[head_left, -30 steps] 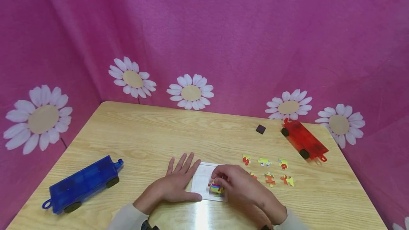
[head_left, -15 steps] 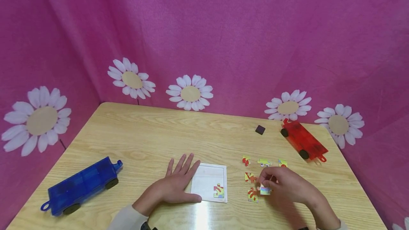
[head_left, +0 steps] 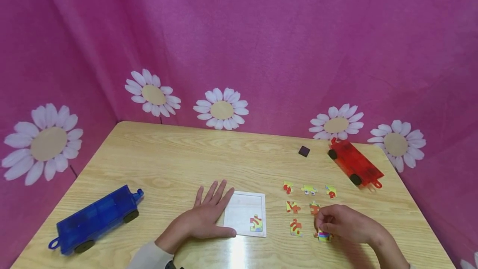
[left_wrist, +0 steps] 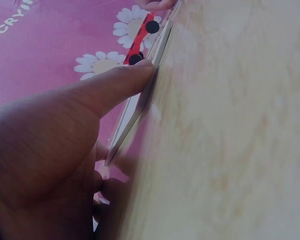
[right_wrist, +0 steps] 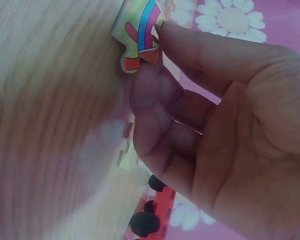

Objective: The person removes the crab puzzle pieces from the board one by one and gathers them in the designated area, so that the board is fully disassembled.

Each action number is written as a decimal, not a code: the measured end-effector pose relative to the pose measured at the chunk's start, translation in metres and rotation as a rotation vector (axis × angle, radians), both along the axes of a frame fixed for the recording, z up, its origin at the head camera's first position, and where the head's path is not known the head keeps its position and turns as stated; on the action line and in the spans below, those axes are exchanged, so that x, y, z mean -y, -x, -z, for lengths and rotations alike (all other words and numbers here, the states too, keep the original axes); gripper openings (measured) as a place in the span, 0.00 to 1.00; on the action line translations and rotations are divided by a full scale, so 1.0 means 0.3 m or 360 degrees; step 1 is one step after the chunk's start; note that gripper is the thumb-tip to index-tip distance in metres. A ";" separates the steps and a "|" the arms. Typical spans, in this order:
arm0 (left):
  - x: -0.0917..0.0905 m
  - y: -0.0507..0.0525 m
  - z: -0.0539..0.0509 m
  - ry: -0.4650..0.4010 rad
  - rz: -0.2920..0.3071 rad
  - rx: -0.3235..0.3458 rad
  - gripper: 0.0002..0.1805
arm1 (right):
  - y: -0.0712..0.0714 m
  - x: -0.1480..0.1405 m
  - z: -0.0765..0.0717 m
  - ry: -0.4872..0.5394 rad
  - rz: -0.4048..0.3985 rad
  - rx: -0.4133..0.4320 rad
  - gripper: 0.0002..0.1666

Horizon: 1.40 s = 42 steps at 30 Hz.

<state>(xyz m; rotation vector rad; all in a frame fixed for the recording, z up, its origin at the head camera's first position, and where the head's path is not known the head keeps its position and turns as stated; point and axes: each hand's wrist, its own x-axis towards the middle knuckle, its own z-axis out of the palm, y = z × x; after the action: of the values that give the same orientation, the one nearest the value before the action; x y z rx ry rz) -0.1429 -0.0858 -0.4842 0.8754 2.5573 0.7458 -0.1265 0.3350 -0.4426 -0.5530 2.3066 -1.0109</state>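
Note:
My left hand [head_left: 209, 218] lies with fingers spread at the left edge of a white square puzzle tray [head_left: 240, 207]. Its thumb [left_wrist: 125, 82] rests against the tray's edge in the left wrist view. One jigsaw piece [head_left: 256, 223] sits in the tray's lower right corner. To the right, my right hand [head_left: 347, 224] pinches a rainbow-striped puzzle piece [right_wrist: 142, 30] between thumb and fingers, low at the table. Close by lie loose pieces in rows, among them a red-and-yellow piece [head_left: 296, 227] and an orange piece [head_left: 314, 208], which the hand partly covers.
A blue toy wagon [head_left: 98, 218] stands at the left of the wooden table [head_left: 194, 148], a red one [head_left: 354, 163] at the back right. Near the red wagon lies a small dark square [head_left: 304, 151]. A pink flowered cloth [head_left: 239, 45] hangs behind.
My right hand has carried the striped piece from over the tray rightward to the loose pieces, then a little further right. The tray's corner piece has come into view. My left hand stays put.

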 end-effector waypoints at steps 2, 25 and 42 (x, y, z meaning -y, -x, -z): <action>-0.001 -0.001 0.000 -0.0004 0.0000 -0.0001 0.61 | 0.000 0.000 0.000 -0.0001 0.0005 0.0002 0.05; -0.004 -0.001 -0.004 0.0011 -0.0005 -0.0007 0.60 | 0.021 0.217 -0.036 -0.0008 0.0097 -0.0437 0.01; -0.004 0.003 0.004 0.0048 -0.0011 -0.0019 0.60 | 0.059 0.471 0.032 -0.0187 -0.0130 -0.0597 0.14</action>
<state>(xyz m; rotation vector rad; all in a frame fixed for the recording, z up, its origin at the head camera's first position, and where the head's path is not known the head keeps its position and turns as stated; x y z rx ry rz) -0.1437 -0.0846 -0.4854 0.8648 2.5761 0.7042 -0.1441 0.1936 -0.4523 -0.8405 2.6223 -0.7783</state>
